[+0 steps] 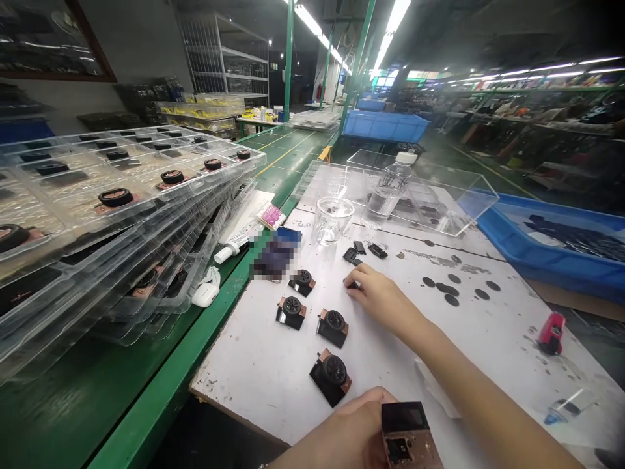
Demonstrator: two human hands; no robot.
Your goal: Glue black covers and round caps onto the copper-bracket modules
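At the bottom of the head view my left hand (349, 423) is closed around a copper-coloured block with a black end (407, 433). My right hand (378, 296) reaches over the white table, its thumb and fingers pinched on a small black part (350, 284) that they mostly hide. Just beyond it lie several small black plastic pieces (359, 249). To the left of my hands sit several similar copper-and-black blocks, each with a black wheel-like disc on top; the nearest block (331, 378) is close to my left hand.
Flat black discs (446, 288) lie scattered right of my right arm, with a pink-red tool (553, 333) farther right. A clear cup (333, 220), a bottle (388, 189) and a blue bin (517, 251) stand beyond. Stacked clear trays (195, 189) fill the left.
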